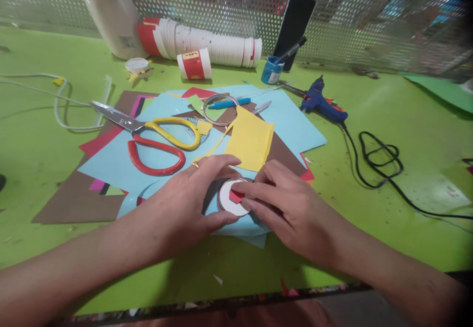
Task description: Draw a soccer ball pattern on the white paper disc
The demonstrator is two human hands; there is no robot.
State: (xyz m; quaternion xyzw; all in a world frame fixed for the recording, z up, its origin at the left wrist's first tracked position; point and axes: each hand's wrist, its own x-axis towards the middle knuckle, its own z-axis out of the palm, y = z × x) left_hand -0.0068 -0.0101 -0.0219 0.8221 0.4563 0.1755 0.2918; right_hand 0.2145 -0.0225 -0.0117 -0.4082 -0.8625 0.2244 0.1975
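Setting: craft workspace, hobby or classroom type. Evidence:
- green desk [388, 134] strewn with overlapping sheets of coloured paper [291, 125] in blue, brown, yellow, red and pink;
- scissors [138, 127] lying on the sheets;
- blue glue gun [321, 102] with black cord [380, 157] trailing across the desk;
- stack of paper cups [221, 48] on its side, paint pot [272, 70] with brush, tape roll [136, 65];
- offcuts [218, 279] near the front edge;
- perforated metal screen [369, 16] behind the desk.

Nothing legible — the red paper cup's [194, 64] label blurs, the white jug's [111, 18] sticker too.
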